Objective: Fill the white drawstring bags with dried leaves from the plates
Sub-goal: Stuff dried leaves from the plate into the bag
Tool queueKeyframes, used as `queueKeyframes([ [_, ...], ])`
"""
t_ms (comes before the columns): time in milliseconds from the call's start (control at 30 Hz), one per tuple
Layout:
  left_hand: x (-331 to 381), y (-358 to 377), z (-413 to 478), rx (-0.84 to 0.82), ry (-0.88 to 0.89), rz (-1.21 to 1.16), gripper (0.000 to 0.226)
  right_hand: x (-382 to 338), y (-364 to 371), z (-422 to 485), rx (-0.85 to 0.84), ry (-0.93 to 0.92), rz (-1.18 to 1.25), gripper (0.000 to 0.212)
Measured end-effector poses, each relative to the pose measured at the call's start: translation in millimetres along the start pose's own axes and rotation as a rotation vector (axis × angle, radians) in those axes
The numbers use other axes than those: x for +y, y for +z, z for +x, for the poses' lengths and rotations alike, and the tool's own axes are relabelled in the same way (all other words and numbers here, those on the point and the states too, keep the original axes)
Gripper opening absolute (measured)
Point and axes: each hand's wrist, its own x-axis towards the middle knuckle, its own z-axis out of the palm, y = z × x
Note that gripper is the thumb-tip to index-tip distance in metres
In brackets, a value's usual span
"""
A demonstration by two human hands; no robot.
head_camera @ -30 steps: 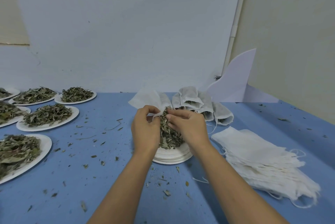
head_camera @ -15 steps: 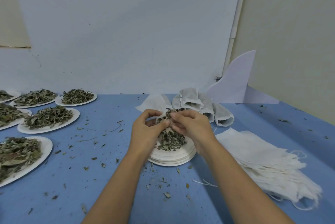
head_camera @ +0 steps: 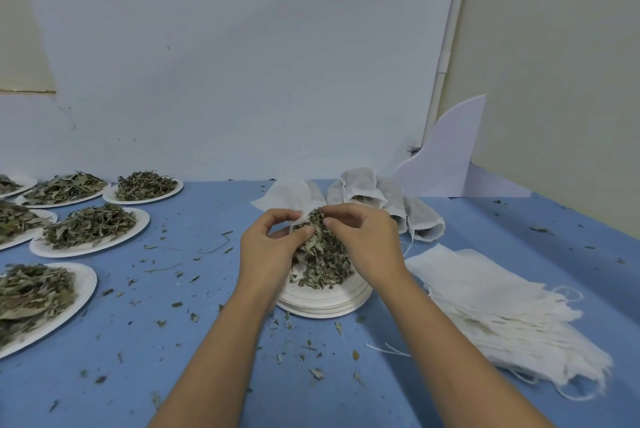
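While my left grip (head_camera: 269, 250) pinches the mouth edge of one white drawstring bag (head_camera: 288, 195) between thumb and forefinger, my right grip (head_camera: 366, 243) curls its fingers narrowly round a tuft of dried leaves (head_camera: 322, 256) right at that mouth. Both grips meet above the far edge of a stack of white plates (head_camera: 325, 301), which carries the loose heap of leaves. The bag's body lies just beyond my left fingers, tilted away toward the wall, its opening turned to the heap. The leaves lie between the two grips and touch both.

Behind my right grip, filled bags (head_camera: 381, 199) lean together, one on another, with leaves showing in their open mouths. To the right, a pile of flat empty bags (head_camera: 502, 296) rests on the blue desk (head_camera: 180, 292), drawstrings trailing from its edges. On the left of the desk, well apart from the grips, stand several plates heaped with leaves (head_camera: 90, 230). Leaf crumbs (head_camera: 317, 373) are scattered over the desk near the plate stack.
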Motion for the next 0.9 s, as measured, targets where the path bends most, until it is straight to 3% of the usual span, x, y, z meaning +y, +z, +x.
queueKeyframes([
  [100,-1,1,1,-0.022,0.001,-0.028,0.02,3,1,2,0.05,0.003,0.005,0.015],
  [200,0,1,2,-0.031,0.006,-0.048,0.021,6,1,4,-0.004,0.107,0.123,0.024],
  [333,0,0,3,-0.017,0.015,-0.036,0.023,5,5,2,-0.019,0.155,0.311,0.019],
  [633,0,4,4,0.023,0.022,-0.035,0.022,1,12,-7,0.215,-0.063,-0.054,0.013],
  [900,0,5,6,0.125,0.038,0.048,0.026,-4,22,-16,0.123,-0.102,-0.194,0.019],
])
